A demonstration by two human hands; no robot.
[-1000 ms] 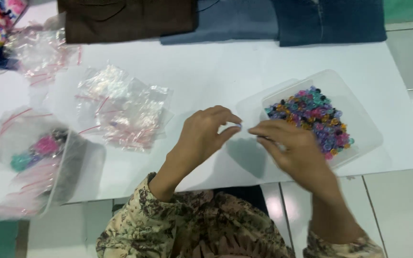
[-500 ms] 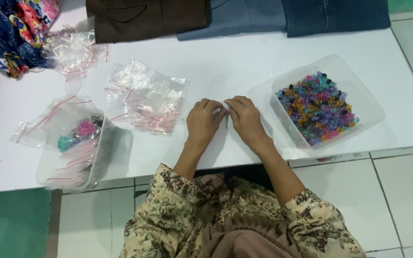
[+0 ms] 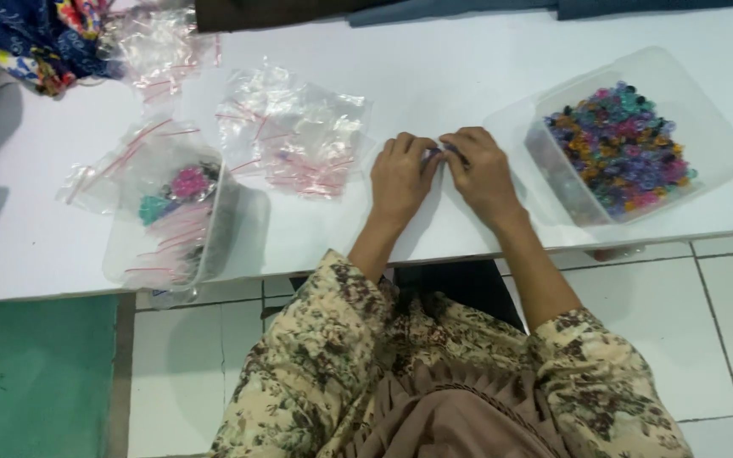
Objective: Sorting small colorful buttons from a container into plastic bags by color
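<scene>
At the frame's centre, the left hand (image 3: pixel 400 174) and right hand (image 3: pixel 481 170) pinch together a tiny clear plastic bag (image 3: pixel 443 153) against the white table (image 3: pixel 468 76). Firm, even fingertip pressure along its edge seems best; contents cannot be made out.

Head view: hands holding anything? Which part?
Left hand and right hand meet on the white table, fingers pinching something small between them; what it is and where it's gripped cannot be told.

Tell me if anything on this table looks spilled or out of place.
Nothing looks spilled. The colourful beads sit inside their clear tub. Only the left clear container overhangs the table edge slightly.
</scene>
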